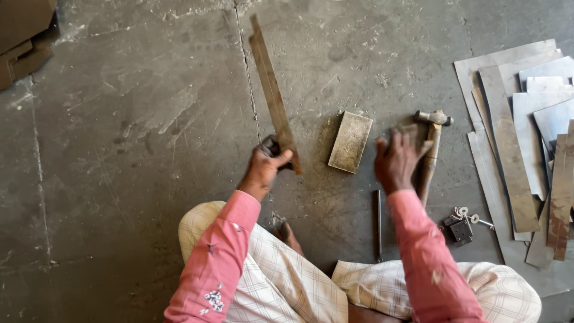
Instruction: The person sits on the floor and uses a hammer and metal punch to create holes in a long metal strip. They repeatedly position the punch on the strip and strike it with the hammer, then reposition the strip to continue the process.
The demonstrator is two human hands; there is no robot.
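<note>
— While clamped in the left hand (263,170) at only its near end on the floor, metal strip (272,90) could swing or slip.
— Right hand (397,160) open, blurred, above the hammer (431,149); could fumble it.

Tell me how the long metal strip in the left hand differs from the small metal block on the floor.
The metal strip is long and narrow; the metal block is short and wide. The left hand grips the strip's near end, while the block lies untouched between the hands, left of the right hand. Both are dull, worn metal on the concrete floor.
</note>
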